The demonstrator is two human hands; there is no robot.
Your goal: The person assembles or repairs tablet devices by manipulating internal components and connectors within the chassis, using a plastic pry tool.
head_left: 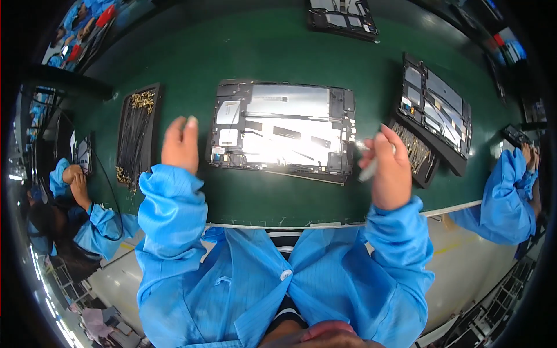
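An opened tablet (284,132) lies in front of me on the green bench, its silver plates, black strips and small boards exposed, with strong glare at its middle. My left hand (181,145) hovers just off its left side, fingers out and apart, nothing visible in them. At the tablet's right edge, my right hand (391,168) is closed around a pale, slim pen-like tool (369,170) that points down toward the bench. Left of my left hand stands a black tray (156,110) of thin black cables (136,139) with gold-coloured ends.
On the right, another opened tablet (435,107) rests in a black holder, tilted over a second tray of cables (413,153). One more opened tablet (342,20) lies at the far edge. Co-workers in blue sit at the left (96,226) and right (505,197).
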